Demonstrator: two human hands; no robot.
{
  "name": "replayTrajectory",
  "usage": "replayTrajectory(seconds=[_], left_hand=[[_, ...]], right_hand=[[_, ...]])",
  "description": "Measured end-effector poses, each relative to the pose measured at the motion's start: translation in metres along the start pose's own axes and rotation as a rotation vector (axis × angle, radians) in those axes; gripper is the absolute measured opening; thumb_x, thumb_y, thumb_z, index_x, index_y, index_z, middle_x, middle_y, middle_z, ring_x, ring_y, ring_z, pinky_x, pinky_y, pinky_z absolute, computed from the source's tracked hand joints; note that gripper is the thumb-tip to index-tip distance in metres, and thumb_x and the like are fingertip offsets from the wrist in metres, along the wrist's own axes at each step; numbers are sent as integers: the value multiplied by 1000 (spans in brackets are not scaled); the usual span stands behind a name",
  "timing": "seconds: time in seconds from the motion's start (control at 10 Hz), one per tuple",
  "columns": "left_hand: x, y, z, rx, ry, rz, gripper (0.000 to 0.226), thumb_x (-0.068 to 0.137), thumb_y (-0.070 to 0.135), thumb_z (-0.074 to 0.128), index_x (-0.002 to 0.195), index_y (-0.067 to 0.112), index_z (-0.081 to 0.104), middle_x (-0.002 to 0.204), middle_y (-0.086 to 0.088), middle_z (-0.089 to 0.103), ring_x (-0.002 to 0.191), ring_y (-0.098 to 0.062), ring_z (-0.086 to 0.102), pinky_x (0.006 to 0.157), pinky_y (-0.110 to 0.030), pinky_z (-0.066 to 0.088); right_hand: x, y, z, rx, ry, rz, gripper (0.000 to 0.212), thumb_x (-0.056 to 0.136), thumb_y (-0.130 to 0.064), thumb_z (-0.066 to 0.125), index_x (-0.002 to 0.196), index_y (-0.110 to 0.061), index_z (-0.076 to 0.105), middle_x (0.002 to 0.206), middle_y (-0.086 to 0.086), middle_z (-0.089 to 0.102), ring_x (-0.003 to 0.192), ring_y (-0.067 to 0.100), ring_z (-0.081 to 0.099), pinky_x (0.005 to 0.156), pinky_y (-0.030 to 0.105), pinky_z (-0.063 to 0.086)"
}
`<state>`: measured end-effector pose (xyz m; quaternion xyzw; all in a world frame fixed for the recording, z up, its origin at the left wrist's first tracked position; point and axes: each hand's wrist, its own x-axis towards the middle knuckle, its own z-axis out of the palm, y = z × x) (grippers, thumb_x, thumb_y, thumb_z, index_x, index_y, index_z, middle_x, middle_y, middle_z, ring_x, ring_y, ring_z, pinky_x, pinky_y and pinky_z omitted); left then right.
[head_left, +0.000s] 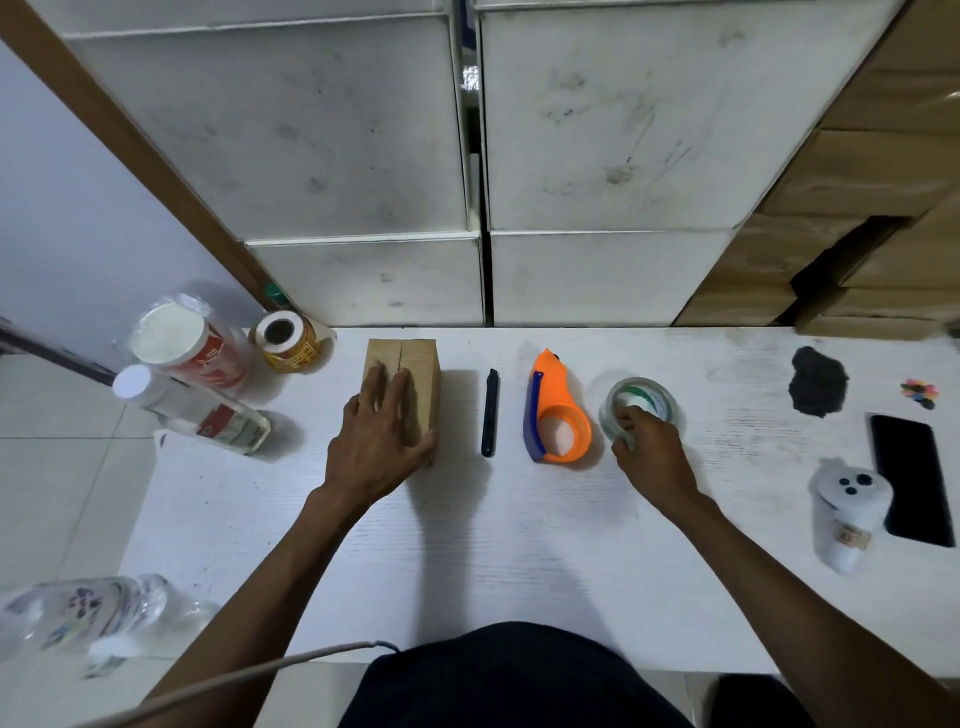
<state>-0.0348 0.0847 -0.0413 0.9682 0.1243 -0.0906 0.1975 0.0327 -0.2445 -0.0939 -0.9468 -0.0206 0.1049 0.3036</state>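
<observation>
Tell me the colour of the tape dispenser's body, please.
Bright orange, with a blue blade arm: tape dispenser, seen in the head view.

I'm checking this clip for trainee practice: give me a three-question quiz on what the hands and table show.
1. True or false: the left hand lies flat on the cardboard box.
2. What does the right hand grip? A) orange tape dispenser B) clear tape roll C) black phone
3. Which thing lies between the box and the dispenser?

Key
1. True.
2. B.
3. The black utility knife.
</observation>
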Motion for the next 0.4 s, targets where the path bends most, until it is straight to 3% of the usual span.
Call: replayTrajectory(seconds=[0.4], left_hand=[[-1,-3,-3,-55,29,-8,93,81,55,68,153,27,17,164,-6,6,138,-45,32,97,-55,46]], right_hand=[[-4,-4,2,7,-39,8,39,84,-3,69,122,-1,62,114,15,71,107,32,66,90,39,54]])
